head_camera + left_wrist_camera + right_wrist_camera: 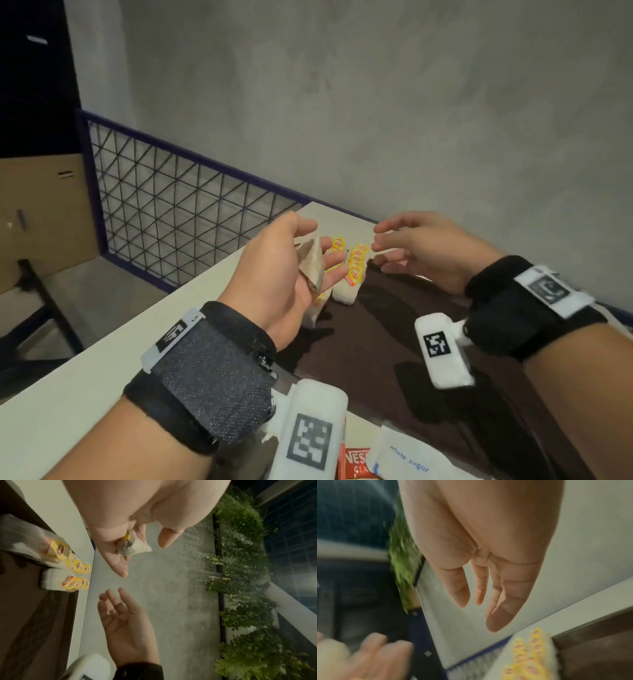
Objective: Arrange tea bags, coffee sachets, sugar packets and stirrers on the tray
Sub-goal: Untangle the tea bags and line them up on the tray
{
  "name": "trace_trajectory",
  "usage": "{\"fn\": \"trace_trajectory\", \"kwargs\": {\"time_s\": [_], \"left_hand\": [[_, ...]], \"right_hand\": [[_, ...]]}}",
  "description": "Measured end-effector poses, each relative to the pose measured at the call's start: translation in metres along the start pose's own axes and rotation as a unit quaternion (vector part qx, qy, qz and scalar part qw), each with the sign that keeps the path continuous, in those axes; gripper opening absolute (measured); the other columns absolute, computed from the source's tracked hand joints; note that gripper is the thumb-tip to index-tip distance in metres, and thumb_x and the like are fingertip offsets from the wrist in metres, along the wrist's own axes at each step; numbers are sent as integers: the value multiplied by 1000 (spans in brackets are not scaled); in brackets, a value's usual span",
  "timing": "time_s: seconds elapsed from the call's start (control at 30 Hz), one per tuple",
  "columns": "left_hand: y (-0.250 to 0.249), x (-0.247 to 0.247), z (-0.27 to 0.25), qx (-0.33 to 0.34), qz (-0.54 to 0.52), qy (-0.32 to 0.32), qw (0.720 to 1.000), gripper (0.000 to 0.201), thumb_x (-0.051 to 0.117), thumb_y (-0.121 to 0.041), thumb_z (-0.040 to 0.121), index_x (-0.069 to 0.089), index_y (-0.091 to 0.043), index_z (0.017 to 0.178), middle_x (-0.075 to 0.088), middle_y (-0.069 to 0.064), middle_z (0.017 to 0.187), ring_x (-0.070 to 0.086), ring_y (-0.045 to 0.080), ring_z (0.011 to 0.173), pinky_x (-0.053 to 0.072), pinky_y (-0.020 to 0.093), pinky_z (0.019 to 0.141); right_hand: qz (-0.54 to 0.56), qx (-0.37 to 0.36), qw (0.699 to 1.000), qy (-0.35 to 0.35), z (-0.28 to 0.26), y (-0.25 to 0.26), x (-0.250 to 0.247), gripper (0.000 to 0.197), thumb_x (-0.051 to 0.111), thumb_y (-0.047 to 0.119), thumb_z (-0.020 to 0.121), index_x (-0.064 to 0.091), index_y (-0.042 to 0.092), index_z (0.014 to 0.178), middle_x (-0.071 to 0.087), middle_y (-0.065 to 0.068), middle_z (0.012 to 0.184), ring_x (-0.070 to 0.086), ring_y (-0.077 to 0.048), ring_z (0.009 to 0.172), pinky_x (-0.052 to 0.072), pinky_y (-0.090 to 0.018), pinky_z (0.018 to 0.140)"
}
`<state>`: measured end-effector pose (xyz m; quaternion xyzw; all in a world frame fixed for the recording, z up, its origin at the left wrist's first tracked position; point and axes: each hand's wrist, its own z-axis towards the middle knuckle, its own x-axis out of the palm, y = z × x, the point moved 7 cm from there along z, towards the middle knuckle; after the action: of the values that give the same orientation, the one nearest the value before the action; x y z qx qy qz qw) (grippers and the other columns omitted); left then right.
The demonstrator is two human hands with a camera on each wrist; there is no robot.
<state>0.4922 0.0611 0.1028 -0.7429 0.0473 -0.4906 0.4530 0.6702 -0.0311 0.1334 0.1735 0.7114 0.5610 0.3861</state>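
My left hand point(291, 263) is raised palm-up over the tray's far left corner and holds a pale tea bag point(312, 263) between thumb and fingers; the left wrist view shows the tea bag point(133, 547) in that pinch. My right hand point(397, 245) hovers just to its right with straight fingers and holds nothing. Below them two rows of tea bags with yellow tags point(352, 274) lie on the dark brown tray point(394, 346). At the near edge lie a white sugar packet point(407, 459) and a red coffee sachet point(356, 462).
The tray sits on a white table point(102, 359) against a grey wall. A wire-mesh railing point(171, 212) stands beyond the table's left edge, with a cardboard box point(41, 212) further left. Green plants point(248, 574) hang along the wall.
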Motion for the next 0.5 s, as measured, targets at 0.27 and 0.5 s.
{"fn": "trace_trajectory", "kwargs": {"time_s": [0.27,0.5], "left_hand": [[43,55,-37,-55,117,143,981,24,51,-13,95,67,-10,113,66,22,120,73,30,94,61,41,80],[93,104,-69,-83,191,183,961,24,60,-12,79,72,-12,101,67,18,105,57,31,84,40,48,78]], "right_hand": [[189,-111,975,28,-171,-1,-25,37,79,10,69,76,13,105,68,-10,86,63,-18,74,53,-28,59],[137,-94,983,-79,-204,-51,-31,29,77,-5,82,72,10,107,69,-23,99,66,-25,78,63,-42,82]]}}
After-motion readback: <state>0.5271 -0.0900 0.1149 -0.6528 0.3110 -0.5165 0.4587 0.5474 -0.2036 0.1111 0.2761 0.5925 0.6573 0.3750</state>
